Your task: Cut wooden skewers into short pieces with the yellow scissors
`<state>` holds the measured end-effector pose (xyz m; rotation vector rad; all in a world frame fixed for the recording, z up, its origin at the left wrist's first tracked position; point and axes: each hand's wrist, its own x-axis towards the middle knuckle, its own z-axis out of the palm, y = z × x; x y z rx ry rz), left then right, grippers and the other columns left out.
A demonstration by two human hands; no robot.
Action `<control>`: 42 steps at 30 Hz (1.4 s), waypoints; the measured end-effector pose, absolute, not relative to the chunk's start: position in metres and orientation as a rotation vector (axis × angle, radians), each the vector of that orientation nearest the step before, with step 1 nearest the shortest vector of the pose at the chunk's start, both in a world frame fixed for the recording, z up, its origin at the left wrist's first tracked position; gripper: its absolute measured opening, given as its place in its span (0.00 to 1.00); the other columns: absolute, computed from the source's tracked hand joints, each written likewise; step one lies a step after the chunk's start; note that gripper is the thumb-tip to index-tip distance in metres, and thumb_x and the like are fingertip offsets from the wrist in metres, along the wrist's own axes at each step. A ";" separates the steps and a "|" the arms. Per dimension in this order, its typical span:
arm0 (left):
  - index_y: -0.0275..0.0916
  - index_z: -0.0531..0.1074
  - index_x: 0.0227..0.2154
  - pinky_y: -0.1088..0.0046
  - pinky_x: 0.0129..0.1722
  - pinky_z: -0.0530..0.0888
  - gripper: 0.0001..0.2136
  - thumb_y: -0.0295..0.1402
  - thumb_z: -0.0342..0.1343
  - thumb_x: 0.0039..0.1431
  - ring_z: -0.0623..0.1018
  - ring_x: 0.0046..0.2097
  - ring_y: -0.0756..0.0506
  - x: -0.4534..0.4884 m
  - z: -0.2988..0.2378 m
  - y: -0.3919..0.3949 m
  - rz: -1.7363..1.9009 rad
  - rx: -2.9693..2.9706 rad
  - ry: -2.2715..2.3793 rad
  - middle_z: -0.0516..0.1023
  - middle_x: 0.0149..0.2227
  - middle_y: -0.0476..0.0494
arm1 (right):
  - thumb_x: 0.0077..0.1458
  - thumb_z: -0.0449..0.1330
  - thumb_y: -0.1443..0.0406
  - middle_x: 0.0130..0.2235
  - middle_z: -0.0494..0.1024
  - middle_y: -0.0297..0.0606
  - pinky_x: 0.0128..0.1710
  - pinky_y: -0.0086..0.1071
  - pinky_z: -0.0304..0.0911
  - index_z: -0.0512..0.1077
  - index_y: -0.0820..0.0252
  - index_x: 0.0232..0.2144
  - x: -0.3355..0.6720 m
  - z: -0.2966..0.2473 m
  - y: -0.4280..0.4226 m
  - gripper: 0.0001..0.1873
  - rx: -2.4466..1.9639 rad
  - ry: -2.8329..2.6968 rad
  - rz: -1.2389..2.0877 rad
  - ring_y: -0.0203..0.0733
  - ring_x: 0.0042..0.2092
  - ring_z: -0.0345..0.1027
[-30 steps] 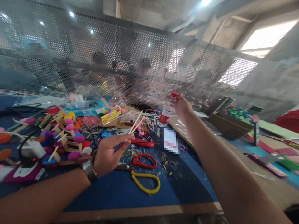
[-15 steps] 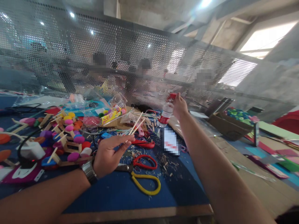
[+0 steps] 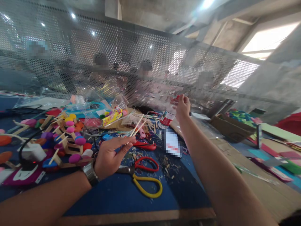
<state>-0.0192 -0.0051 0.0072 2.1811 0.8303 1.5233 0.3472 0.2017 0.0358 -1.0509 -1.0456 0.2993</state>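
Clear bottle tilts just beyond a phone, its contact with the blue worktop unclear | Right hand pinches it at the red cap | Left hand pinches two thin wooden sticks between thumb and fingers | Scissors with red and yellow handles lie just beside the left hand

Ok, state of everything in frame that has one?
Left hand: pinching thin sticks
Right hand: gripping red cap
Bottle: tilted; whether sealed, can't tell
Scissors: lying flat, handles apart, blade tips hidden
Watch: worn on left wrist
Red indicator light: lit
Cardboard box: open-topped, holding green and blue pieces
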 end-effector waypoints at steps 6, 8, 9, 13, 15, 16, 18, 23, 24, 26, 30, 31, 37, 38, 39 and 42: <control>0.43 0.80 0.43 0.73 0.45 0.80 0.09 0.31 0.56 0.65 0.84 0.42 0.47 -0.020 0.007 -0.005 1.507 2.185 0.830 0.85 0.40 0.47 | 0.53 0.46 0.32 0.27 0.74 0.34 0.17 0.27 0.55 0.66 0.54 0.32 0.346 0.036 0.204 0.34 -1.067 -1.068 0.278 0.37 0.26 0.71; 0.43 0.80 0.43 0.73 0.45 0.80 0.09 0.31 0.56 0.65 0.84 0.42 0.47 -0.020 0.007 -0.005 1.510 2.189 0.824 0.85 0.40 0.47 | 0.54 0.46 0.32 0.28 0.74 0.34 0.18 0.27 0.55 0.67 0.54 0.33 0.345 0.037 0.204 0.34 -1.072 -1.075 0.278 0.37 0.25 0.71; 0.43 0.80 0.43 0.72 0.45 0.80 0.09 0.31 0.56 0.65 0.84 0.43 0.47 -0.020 0.007 -0.005 1.509 2.191 0.823 0.85 0.41 0.47 | 0.54 0.45 0.32 0.27 0.74 0.34 0.18 0.27 0.56 0.67 0.54 0.33 0.344 0.038 0.204 0.34 -1.074 -1.079 0.279 0.37 0.25 0.71; 0.44 0.80 0.43 0.71 0.44 0.81 0.09 0.31 0.55 0.65 0.84 0.42 0.46 -0.020 0.007 -0.006 1.501 2.189 0.835 0.85 0.40 0.47 | 0.55 0.45 0.33 0.27 0.74 0.34 0.18 0.27 0.57 0.68 0.55 0.34 0.345 0.039 0.202 0.34 -1.082 -1.091 0.278 0.36 0.25 0.70; 0.43 0.81 0.42 0.71 0.44 0.81 0.09 0.32 0.56 0.65 0.85 0.42 0.45 -0.020 0.008 -0.006 1.508 2.186 0.832 0.85 0.40 0.46 | 0.56 0.44 0.34 0.27 0.74 0.33 0.19 0.27 0.57 0.68 0.55 0.35 0.347 0.038 0.201 0.34 -1.082 -1.087 0.273 0.36 0.24 0.70; 0.43 0.81 0.42 0.71 0.44 0.81 0.09 0.32 0.56 0.65 0.85 0.42 0.45 -0.019 0.008 -0.006 1.512 2.186 0.829 0.85 0.40 0.45 | 0.57 0.44 0.34 0.27 0.73 0.33 0.19 0.27 0.57 0.68 0.55 0.36 0.348 0.038 0.200 0.34 -1.081 -1.084 0.270 0.36 0.24 0.70; 0.42 0.81 0.42 0.71 0.45 0.81 0.09 0.31 0.56 0.64 0.84 0.42 0.45 -0.019 0.008 -0.006 1.517 2.188 0.826 0.85 0.41 0.45 | 0.57 0.46 0.35 0.27 0.73 0.32 0.20 0.27 0.57 0.66 0.54 0.40 0.349 0.037 0.198 0.32 -1.076 -1.080 0.266 0.37 0.25 0.71; 0.44 0.81 0.42 0.70 0.45 0.81 0.09 0.32 0.56 0.65 0.84 0.42 0.45 -0.019 0.008 -0.006 1.501 2.189 0.847 0.85 0.41 0.46 | 0.53 0.55 0.37 0.27 0.73 0.29 0.22 0.28 0.59 0.60 0.51 0.38 0.345 0.034 0.196 0.28 -1.048 -1.028 0.196 0.38 0.26 0.71; 0.43 0.81 0.42 0.70 0.45 0.81 0.09 0.32 0.56 0.65 0.85 0.42 0.45 -0.019 0.008 -0.006 1.499 2.188 0.849 0.85 0.41 0.46 | 0.52 0.54 0.36 0.27 0.72 0.29 0.22 0.28 0.58 0.60 0.51 0.37 0.344 0.034 0.196 0.28 -1.047 -1.022 0.183 0.38 0.26 0.71; 0.43 0.81 0.42 0.70 0.45 0.81 0.09 0.33 0.55 0.65 0.85 0.41 0.45 -0.019 0.008 -0.006 1.496 2.186 0.846 0.85 0.41 0.45 | 0.52 0.51 0.34 0.27 0.72 0.30 0.21 0.28 0.58 0.60 0.52 0.35 0.342 0.034 0.195 0.29 -1.057 -1.039 0.163 0.39 0.26 0.71; 0.42 0.81 0.43 0.70 0.45 0.81 0.09 0.33 0.55 0.65 0.85 0.41 0.45 -0.019 0.007 -0.006 1.495 2.193 0.837 0.85 0.40 0.45 | 0.53 0.42 0.32 0.27 0.72 0.34 0.22 0.30 0.59 0.64 0.54 0.33 0.339 0.035 0.195 0.34 -1.073 -1.100 0.141 0.40 0.27 0.72; 0.43 0.80 0.43 0.70 0.45 0.81 0.09 0.32 0.55 0.65 0.85 0.41 0.45 -0.019 0.007 -0.006 1.495 2.196 0.840 0.85 0.40 0.45 | 0.54 0.40 0.32 0.27 0.73 0.34 0.22 0.31 0.59 0.65 0.54 0.32 0.338 0.035 0.195 0.36 -1.071 -1.108 0.144 0.40 0.27 0.72; 0.43 0.80 0.42 0.71 0.46 0.80 0.09 0.31 0.56 0.65 0.84 0.42 0.46 -0.019 0.007 -0.007 1.496 2.188 0.830 0.85 0.40 0.47 | 0.55 0.44 0.33 0.27 0.73 0.34 0.23 0.31 0.60 0.69 0.55 0.37 0.333 0.035 0.192 0.35 -1.056 -1.143 0.150 0.40 0.27 0.72; 0.43 0.80 0.42 0.71 0.46 0.80 0.09 0.31 0.56 0.65 0.84 0.42 0.46 -0.019 0.007 -0.007 1.498 2.185 0.825 0.85 0.40 0.47 | 0.55 0.46 0.34 0.27 0.73 0.34 0.24 0.31 0.60 0.69 0.55 0.39 0.334 0.035 0.191 0.34 -1.055 -1.145 0.148 0.40 0.27 0.72; 0.43 0.80 0.42 0.71 0.46 0.80 0.09 0.30 0.56 0.65 0.84 0.42 0.46 -0.019 0.007 -0.007 1.498 2.182 0.822 0.85 0.40 0.47 | 0.55 0.47 0.35 0.28 0.74 0.34 0.25 0.31 0.60 0.68 0.55 0.40 0.334 0.034 0.190 0.33 -1.055 -1.145 0.146 0.41 0.28 0.73; 0.43 0.81 0.42 0.71 0.46 0.80 0.09 0.30 0.56 0.64 0.84 0.42 0.46 -0.019 0.007 -0.008 1.497 2.176 0.820 0.85 0.40 0.47 | 0.55 0.51 0.36 0.29 0.74 0.34 0.26 0.31 0.61 0.67 0.55 0.40 0.335 0.034 0.189 0.30 -1.052 -1.133 0.143 0.41 0.30 0.73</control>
